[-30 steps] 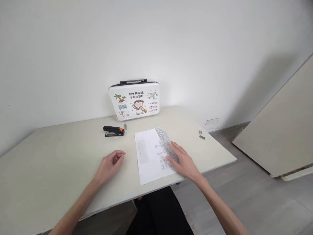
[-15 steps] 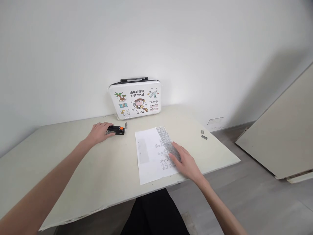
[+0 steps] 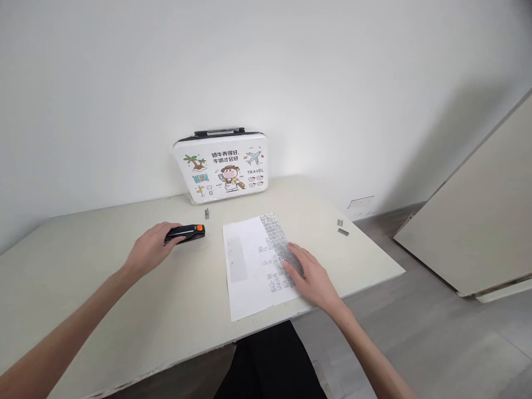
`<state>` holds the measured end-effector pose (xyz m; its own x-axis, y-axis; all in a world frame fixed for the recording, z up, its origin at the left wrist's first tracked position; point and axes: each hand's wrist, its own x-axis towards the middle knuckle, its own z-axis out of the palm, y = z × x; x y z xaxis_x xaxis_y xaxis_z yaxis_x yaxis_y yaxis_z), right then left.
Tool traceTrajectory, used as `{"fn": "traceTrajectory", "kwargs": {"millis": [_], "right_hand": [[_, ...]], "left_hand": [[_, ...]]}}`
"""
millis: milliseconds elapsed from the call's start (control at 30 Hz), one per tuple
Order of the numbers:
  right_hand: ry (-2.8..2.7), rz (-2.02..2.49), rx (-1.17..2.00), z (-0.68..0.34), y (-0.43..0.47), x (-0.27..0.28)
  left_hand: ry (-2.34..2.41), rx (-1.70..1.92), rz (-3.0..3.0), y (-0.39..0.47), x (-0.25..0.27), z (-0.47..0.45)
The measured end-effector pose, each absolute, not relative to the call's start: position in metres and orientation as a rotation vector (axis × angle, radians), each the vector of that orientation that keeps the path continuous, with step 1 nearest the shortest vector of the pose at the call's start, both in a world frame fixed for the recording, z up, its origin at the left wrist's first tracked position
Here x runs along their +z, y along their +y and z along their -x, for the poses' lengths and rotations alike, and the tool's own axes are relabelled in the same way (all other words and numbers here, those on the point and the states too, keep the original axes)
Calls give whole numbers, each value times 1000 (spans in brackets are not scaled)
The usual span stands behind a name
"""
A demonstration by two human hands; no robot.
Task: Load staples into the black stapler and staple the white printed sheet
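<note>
My left hand is closed around the back part of a black stapler with an orange patch near its front end. The stapler points to the right, toward a sheet of paper. Printed markings and a grey brick-like pattern run along the paper's right side. My right hand rests on that right edge with its fingers stretched out and apart, covering part of the pattern. A small strip of staples lies behind the stapler.
A white cartoon-printed case with a black handle stands against the wall at the back of the table. Two small pieces of staple strip lie near the table's right edge. A pale panel leans beyond it.
My left hand has drawn the stapler slightly toward me and seems to have lifted it off the table. My right hand stays on the paper. The view has shifted a little.
</note>
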<state>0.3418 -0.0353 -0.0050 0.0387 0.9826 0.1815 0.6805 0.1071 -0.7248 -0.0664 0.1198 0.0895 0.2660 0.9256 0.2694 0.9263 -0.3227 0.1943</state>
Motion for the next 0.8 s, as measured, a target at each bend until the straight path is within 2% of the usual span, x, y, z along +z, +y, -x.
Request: {"fn": "traceTrajectory", "kwargs": {"millis": [233, 400, 800], "right_hand": [[-1685, 1662, 595, -343, -36, -8], [-1690, 1666, 572, -342, -36, -7], [-1685, 1633, 596, -343, -36, -8]], "left_hand": [[-1640, -838, 2741, 70, 102, -10], [-1504, -833, 2992, 36, 97, -51], [-1550, -858, 3115, 4, 55, -47]]}}
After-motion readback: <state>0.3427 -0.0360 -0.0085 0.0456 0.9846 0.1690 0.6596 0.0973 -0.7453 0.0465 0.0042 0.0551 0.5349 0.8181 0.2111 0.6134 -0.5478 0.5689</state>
